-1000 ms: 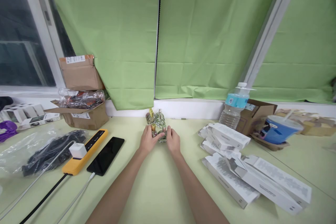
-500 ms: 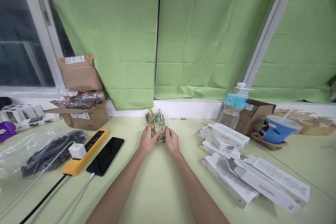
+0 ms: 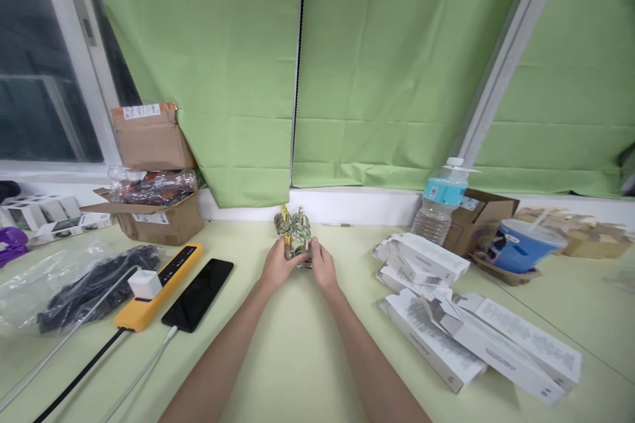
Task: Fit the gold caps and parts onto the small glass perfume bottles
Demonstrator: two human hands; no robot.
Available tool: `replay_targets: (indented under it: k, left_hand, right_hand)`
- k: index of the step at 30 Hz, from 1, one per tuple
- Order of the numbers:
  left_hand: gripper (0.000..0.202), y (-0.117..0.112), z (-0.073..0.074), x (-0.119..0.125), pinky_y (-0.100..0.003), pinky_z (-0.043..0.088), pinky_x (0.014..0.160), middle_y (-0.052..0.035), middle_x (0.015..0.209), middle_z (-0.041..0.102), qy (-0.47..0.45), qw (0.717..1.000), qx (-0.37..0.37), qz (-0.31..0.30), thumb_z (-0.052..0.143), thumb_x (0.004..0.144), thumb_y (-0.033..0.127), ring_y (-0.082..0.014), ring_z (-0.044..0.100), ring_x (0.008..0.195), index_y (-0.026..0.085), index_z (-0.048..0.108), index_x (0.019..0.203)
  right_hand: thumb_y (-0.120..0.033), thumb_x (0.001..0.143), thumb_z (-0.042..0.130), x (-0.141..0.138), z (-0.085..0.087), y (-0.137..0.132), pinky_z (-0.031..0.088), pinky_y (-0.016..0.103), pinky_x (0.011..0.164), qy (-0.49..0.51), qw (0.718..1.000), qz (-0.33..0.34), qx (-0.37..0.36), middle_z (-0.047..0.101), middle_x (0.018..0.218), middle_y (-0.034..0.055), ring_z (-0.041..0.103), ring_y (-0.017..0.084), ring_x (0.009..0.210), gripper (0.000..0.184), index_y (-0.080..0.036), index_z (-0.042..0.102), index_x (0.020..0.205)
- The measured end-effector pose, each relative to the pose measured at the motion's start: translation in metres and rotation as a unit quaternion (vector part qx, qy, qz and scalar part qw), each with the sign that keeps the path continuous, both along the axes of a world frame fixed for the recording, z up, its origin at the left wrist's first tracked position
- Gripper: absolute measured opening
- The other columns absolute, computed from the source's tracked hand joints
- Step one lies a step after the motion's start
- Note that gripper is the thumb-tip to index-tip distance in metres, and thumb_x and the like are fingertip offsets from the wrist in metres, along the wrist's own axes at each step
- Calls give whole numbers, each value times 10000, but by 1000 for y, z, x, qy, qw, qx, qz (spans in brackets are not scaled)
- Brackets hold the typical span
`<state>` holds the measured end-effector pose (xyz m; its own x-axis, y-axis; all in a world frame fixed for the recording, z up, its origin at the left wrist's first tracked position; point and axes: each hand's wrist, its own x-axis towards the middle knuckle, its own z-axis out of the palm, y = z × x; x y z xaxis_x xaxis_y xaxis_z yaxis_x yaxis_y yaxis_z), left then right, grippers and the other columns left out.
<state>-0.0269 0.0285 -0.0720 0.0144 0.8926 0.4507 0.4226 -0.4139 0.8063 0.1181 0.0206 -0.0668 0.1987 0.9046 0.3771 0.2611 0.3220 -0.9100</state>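
– On the pale table (image 3: 297, 357), what comes first from the left?
– Black phone (image 3: 198, 294), lying flat; then left hand (image 3: 276, 266), wrapped about a gold-capped glass bottle (image 3: 288, 248).
– Beyond that?
– Two more bottles (image 3: 300, 226) just behind; then a silver-capped bottle (image 3: 307, 250), right hand (image 3: 323, 266) gripping its side. White boxes (image 3: 431, 340) farther right, heaped.

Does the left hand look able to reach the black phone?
Probably yes: the black phone lies flat on the table to the left of the left hand, and nothing visible stands between them. The hand is at the small glass bottles, though, so it might have to leave those first.
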Motion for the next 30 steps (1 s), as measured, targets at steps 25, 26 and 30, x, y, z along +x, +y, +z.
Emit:
replay_targets:
  k: [25,26,30]
  left_hand:
    - [664,4,-3,-4,-419,523,858,-54,1059,697,-127,983,-46,-122,842,609,273,-256,662,948,252,531,1196]
    - [658,3,-3,-4,-417,521,858,-55,1060,697,-124,984,-46,-119,841,611,266,-256,660,945,256,536,1194]
    - [626,2,-1,-3,-386,519,835,-48,1048,698,-101,990,-32,-98,831,618,243,-239,657,911,255,553,1179]
  right_hand:
    - [-366,711,650,5,-15,13,486,343,808,-43,995,86,-16,717,936,36,644,223,852,392,-197,635,1065]
    - [-363,704,655,4,-15,13,488,342,801,-39,995,89,-18,717,928,34,645,224,850,393,-197,634,1060]
    - [-360,690,679,5,-15,13,495,341,783,-33,994,100,-17,720,908,30,649,224,828,397,-199,628,1050]
